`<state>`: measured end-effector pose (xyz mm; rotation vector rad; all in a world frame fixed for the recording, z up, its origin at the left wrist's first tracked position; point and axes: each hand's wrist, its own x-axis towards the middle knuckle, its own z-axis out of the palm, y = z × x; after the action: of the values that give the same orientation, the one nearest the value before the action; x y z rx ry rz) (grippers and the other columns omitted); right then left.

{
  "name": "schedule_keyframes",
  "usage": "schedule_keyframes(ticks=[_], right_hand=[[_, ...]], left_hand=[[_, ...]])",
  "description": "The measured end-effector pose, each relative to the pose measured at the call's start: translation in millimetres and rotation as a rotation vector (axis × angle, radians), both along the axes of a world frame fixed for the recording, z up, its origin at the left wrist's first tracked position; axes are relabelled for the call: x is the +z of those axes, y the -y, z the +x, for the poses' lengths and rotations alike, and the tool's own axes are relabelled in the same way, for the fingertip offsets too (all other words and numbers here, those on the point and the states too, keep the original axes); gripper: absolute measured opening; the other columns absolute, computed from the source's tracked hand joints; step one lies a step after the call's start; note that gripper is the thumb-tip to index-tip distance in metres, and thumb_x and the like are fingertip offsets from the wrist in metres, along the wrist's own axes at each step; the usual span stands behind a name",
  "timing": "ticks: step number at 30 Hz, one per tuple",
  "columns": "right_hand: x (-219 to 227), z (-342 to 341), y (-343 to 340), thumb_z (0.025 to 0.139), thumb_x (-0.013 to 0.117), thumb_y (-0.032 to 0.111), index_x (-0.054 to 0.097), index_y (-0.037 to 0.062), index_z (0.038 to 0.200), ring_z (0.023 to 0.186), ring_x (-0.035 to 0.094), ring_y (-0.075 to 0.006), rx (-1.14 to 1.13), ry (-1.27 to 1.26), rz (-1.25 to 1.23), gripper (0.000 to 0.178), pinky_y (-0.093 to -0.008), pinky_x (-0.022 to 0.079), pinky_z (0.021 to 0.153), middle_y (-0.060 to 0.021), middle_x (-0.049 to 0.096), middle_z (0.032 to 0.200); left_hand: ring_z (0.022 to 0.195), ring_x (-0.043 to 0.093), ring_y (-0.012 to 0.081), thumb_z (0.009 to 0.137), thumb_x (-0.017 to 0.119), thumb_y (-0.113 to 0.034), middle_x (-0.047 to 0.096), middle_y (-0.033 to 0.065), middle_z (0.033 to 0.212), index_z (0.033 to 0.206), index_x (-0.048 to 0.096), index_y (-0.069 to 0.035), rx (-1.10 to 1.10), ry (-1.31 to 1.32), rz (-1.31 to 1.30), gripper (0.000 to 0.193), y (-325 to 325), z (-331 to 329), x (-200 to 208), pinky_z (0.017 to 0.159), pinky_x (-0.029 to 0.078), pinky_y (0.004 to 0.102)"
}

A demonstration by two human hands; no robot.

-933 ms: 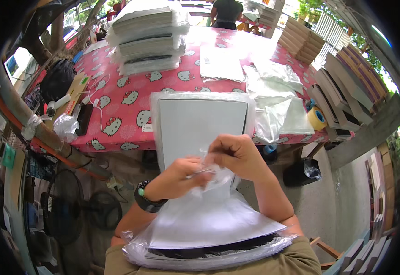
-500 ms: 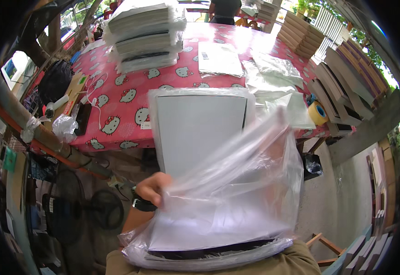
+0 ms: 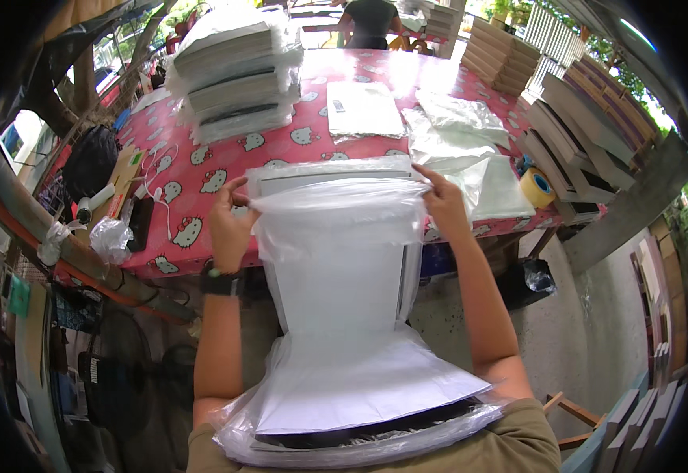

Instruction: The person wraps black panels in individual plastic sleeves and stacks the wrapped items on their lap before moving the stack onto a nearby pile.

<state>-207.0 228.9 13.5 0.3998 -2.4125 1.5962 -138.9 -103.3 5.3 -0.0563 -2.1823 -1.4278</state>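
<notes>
1. Above the lap, in the head view, the clear plastic bag [image 3: 336, 244] is now stretched flat between both hands; half a second ago it billowed loose and hid the right hand
2. Left hand [image 3: 230, 225] has its fingers pinched on the bag's upper left corner; right hand [image 3: 442, 206] has its fingers pinched on the upper right corner
3. That spread mouth hangs in front of the white flat box [image 3: 328, 175] on the counter [image 3: 202, 169], so I judge the bag is opened and ready to take something
4. Lower down, a stack of white sheets [image 3: 360, 386] rests on the lap over more wrapped pieces
5. Farther off on the counter stand a pile of wrapped packs [image 3: 234, 79], loose bags [image 3: 454, 134] and a tape roll [image 3: 539, 186]
</notes>
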Motion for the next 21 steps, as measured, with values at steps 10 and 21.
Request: schedule_keyframes(ticks=[10,21], right_hand=[[4.4,-5.3,-16.5,0.075,0.058,0.012,0.058,0.0032,0.084,0.050,0.047,-0.0069,0.283,0.402,-0.481,0.013,-0.0210,0.035,0.043,0.0020,0.054,0.062],[-42.8,73.3,-40.7,0.079,0.051,0.007,0.048,0.0002,0.110,0.090,0.056,-0.0211,0.446,0.725,-0.859,0.031,-0.0360,0.048,0.074,-0.0105,0.056,0.101]], left_hand=[[0.077,0.050,0.0208,0.069,0.058,-0.007,0.056,0.0088,0.078,0.084,0.062,-0.002,0.178,-0.250,-0.375,0.016,5.4,-5.4,-3.5,0.069,0.040,0.0306],[0.086,0.053,0.0139,0.080,0.049,-0.018,0.057,0.0028,0.095,0.096,0.056,-0.006,-0.481,0.581,1.087,0.021,8.7,69.1,-8.9,0.072,0.040,0.0276]])
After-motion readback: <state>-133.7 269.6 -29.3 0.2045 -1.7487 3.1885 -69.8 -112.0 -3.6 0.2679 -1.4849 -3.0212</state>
